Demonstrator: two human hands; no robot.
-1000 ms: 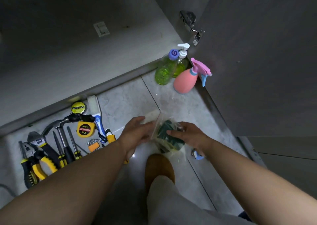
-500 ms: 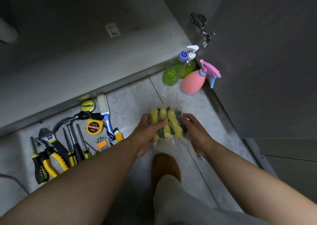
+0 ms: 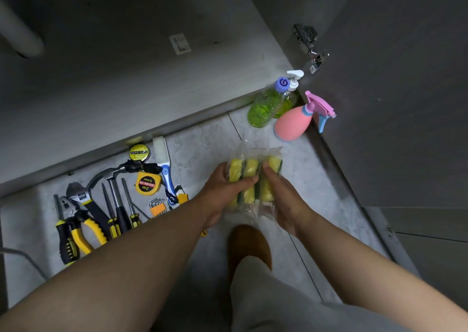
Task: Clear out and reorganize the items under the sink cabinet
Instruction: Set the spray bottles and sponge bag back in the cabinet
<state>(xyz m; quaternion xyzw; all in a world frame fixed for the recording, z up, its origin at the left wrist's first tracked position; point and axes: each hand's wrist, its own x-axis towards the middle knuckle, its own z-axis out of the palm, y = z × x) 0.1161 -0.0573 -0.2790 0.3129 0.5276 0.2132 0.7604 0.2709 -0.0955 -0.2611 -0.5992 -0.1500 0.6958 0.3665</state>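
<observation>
Marbled grey floor tiles [image 3: 207, 141] lie beneath both hands: left hand [image 3: 224, 194] and right hand [image 3: 281, 200] curl their fingers [image 3: 247, 181] around a crinkled clear plastic pack of yellow-green sponges [image 3: 253, 177].

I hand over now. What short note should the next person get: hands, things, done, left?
Left hand and right hand both grip the bag of sponges, in front of the cabinet.
Tools lie in a row on the floor at left; green bottles and pink spray bottle stand by the open door.
Done: these are out. Left: set the sponges down, then put all back in order.
</observation>
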